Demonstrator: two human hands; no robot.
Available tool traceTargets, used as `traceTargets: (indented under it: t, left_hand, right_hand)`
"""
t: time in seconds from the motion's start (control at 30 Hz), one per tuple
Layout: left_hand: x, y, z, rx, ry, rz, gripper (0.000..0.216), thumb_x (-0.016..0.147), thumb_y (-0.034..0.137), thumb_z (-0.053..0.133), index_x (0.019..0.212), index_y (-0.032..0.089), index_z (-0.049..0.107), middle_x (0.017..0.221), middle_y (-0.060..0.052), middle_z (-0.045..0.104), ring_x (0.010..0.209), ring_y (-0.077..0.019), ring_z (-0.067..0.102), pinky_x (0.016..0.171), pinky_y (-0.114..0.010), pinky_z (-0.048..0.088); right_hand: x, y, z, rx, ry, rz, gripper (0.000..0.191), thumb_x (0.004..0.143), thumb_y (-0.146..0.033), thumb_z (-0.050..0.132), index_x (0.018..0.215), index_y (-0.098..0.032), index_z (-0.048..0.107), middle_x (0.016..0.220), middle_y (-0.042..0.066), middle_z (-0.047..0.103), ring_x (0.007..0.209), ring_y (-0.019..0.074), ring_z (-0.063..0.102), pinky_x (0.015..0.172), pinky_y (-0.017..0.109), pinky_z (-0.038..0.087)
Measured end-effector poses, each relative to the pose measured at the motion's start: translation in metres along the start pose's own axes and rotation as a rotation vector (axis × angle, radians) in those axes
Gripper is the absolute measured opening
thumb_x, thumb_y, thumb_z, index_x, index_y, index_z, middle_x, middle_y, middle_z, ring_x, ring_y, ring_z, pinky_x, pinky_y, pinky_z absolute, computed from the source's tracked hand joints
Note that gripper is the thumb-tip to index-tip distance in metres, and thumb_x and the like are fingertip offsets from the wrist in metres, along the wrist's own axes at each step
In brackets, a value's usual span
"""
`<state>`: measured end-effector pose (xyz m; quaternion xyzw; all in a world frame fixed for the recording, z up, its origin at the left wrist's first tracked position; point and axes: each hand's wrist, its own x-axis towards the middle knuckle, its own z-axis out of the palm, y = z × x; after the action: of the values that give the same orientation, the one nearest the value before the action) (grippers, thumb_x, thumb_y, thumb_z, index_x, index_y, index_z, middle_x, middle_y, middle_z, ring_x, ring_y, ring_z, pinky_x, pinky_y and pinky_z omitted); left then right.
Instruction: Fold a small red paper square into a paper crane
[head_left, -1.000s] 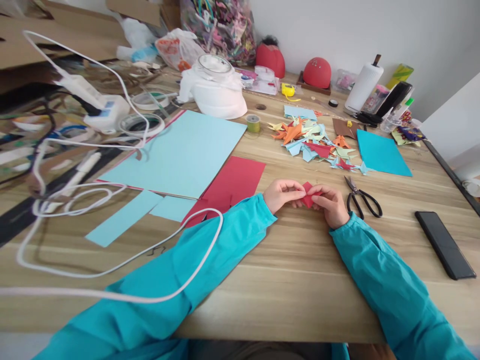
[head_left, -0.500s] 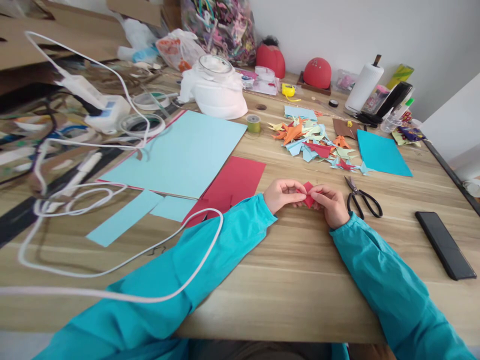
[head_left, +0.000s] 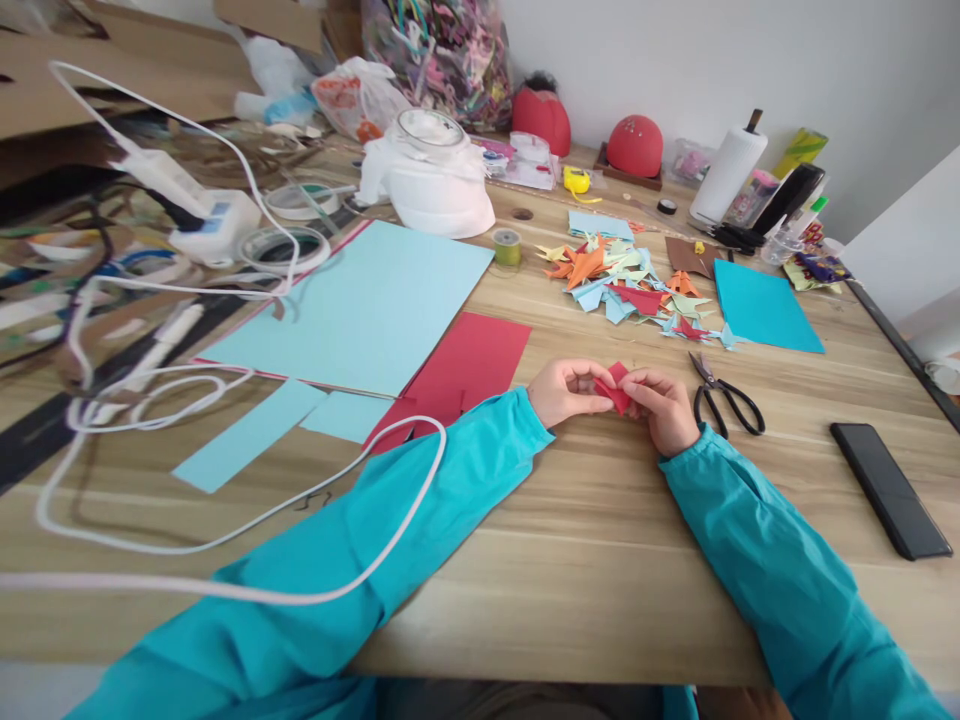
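A small folded piece of red paper [head_left: 616, 388] is held just above the wooden table between my two hands. My left hand [head_left: 568, 392] pinches its left side between thumb and fingers. On the opposite side, my right hand [head_left: 663, 402] grips the paper with thumb and forefinger. My fingers hide part of the folds. Black-handled scissors [head_left: 724, 396] lie right of my right hand, blades pointing away. Beyond my hands is a pile of folded paper cranes [head_left: 637, 300] in orange, blue, green and red.
Light blue sheets [head_left: 360, 305] and red paper [head_left: 472, 365] lie to the left, with blue strips [head_left: 251, 435] nearer. A white cable [head_left: 435, 480] loops over my left sleeve. At right are a phone [head_left: 891, 490] and a turquoise sheet [head_left: 769, 305]. A thread spool [head_left: 507, 247] stands behind.
The red paper has shifted in my fingers, its flat diamond face now tilted and a flap showing near my left fingertips. My arms have hardly moved.
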<state>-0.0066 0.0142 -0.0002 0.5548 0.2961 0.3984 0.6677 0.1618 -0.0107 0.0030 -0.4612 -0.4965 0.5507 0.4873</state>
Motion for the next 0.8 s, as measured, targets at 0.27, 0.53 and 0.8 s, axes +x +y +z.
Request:
traceTargets:
  t: [0.27,0.53,0.8]
  left_hand:
    - [-0.0004,0.0002,0.0008,0.036,-0.005,0.003,0.033,0.053,0.020,0.078,0.080,0.011,0.060,0.066,-0.002,0.065,0.063,-0.0119,0.061,0.062,-0.024,0.046]
    - [-0.0011,0.0052,0.0038,0.026,-0.007,-0.011,0.029,0.055,0.019,0.076,0.078,0.011,0.060,0.064,-0.001,0.064,0.056,-0.0084,0.057,0.057,-0.022,0.044]
    - [-0.0011,0.0049,0.0045,0.011,-0.011,0.003,0.030,0.055,0.018,0.076,0.078,0.011,0.058,0.065,0.000,0.064,0.056,-0.0078,0.057,0.056,-0.021,0.044]
  right_hand:
    - [-0.0001,0.0003,0.0000,-0.016,0.002,-0.002,0.018,0.067,-0.034,0.069,0.070,-0.017,0.066,0.051,-0.002,0.059,0.043,0.0080,0.044,0.043,0.021,0.031]
    - [0.0004,0.0018,-0.0004,-0.020,0.008,-0.008,0.017,0.066,-0.033,0.069,0.070,-0.017,0.066,0.052,-0.002,0.060,0.043,0.0077,0.045,0.043,0.021,0.032]
    - [0.0006,0.0020,-0.0003,-0.001,0.011,-0.013,0.016,0.066,-0.031,0.070,0.071,-0.016,0.067,0.052,-0.002,0.060,0.043,0.0071,0.045,0.043,0.021,0.032]
